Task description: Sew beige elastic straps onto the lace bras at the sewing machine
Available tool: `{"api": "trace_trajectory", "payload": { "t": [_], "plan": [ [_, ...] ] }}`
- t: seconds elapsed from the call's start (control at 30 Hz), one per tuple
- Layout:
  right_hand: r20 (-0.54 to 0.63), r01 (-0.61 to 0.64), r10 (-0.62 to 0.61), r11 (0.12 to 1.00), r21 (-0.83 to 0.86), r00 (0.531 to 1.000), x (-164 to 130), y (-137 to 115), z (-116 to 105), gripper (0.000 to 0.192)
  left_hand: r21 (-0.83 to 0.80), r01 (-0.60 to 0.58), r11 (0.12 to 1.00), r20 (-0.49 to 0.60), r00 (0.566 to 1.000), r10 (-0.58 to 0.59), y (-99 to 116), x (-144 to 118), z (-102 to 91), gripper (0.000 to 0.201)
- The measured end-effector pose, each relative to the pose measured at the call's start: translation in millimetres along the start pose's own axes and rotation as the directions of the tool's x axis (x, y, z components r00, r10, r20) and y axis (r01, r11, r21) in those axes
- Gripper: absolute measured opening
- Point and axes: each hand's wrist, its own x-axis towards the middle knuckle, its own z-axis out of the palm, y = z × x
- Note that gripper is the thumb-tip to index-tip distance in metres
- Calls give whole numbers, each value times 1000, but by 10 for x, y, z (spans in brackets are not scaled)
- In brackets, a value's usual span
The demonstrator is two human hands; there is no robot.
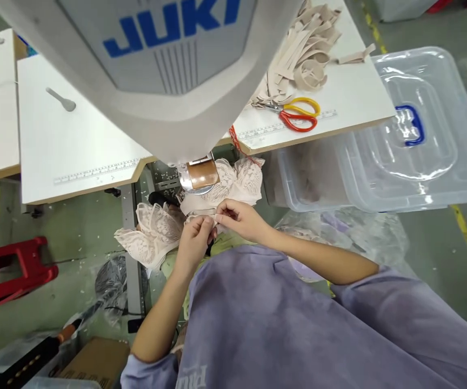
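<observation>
A pale pink lace bra (239, 181) hangs just below the sewing machine head, one part under the machine's end and another lace part (154, 229) draped to the left. My left hand (195, 240) is closed, its thumb and fingers pinching the edge of the bra's band. Close beside it, my right hand (241, 220) also pinches that edge, thumb against a bent forefinger. The fingertips of both hands nearly meet. Exactly how the edge is folded between them is too small to make out.
The sewing machine head (177, 108) fills the top centre. On the white table lie beige fabric strips (310, 48) and red-and-yellow scissors (300, 114). Clear plastic bins (420, 135) stand at the right. A red stool (34, 265) is on the floor at left, near a cardboard box (95, 362).
</observation>
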Motion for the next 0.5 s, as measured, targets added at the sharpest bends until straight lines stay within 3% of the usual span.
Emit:
{"api": "trace_trajectory", "payload": {
  "t": [0.1, 0.2, 0.3, 0.37, 0.4, 0.5],
  "plan": [
    [16, -12, 12, 1000, 28, 1000, -33, 9, 36, 12, -12, 25, 1000, 5, 1000, -25, 1, 14, -9, 40],
    [70, 80, -72, 990, -116, 995, 43, 9, -203, 14, -17, 47, 999, 27, 999, -47, 30, 31, -36, 38],
    [-122, 183, -264, 873, -451, 957, 340, 12, -864, 20, -18, 78, 997, -8, 997, -78, 58, 51, -68, 36],
    [-297, 67, -387, 699, -712, 873, 617, -5, -1446, 25, -21, 81, 997, -42, 996, -81, 82, 58, -79, 35],
    [-327, -19, -390, 617, -787, 861, 757, -18, -1728, 30, -24, 75, 997, -48, 996, -76, 99, 57, -82, 35],
    [-298, -193, -223, 398, -897, 928, 1071, -58, -2351, 39, -41, 75, 996, -31, 997, -76, 161, 33, -91, 37]
  ]
}}
